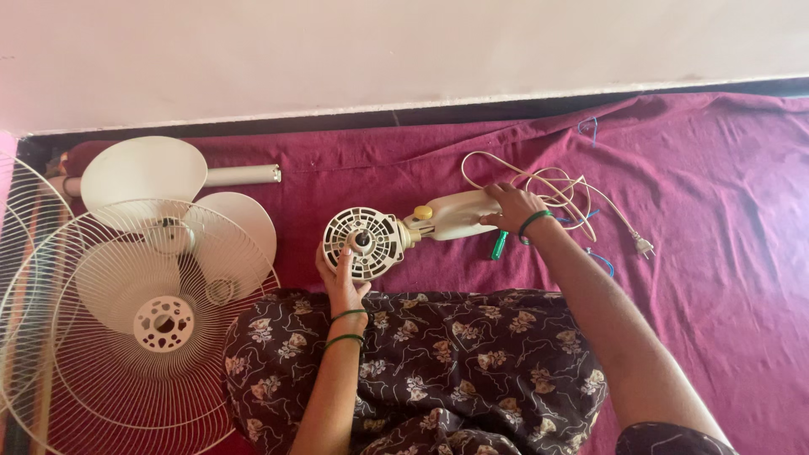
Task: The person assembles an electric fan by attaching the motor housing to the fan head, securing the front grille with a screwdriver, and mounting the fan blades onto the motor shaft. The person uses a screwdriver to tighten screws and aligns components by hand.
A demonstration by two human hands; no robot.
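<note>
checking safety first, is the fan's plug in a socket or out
Out: the plug lies loose on the red cloth, no socket near it.

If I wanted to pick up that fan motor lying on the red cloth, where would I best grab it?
Probably at both ends, as the person does. The fan motor lies on its side: the left hand cups the round vented housing from the near side, and the right hand grips the narrower cream neck from above. The neck is slim enough to close fingers around. Keep off the cord looped beyond it.
</note>
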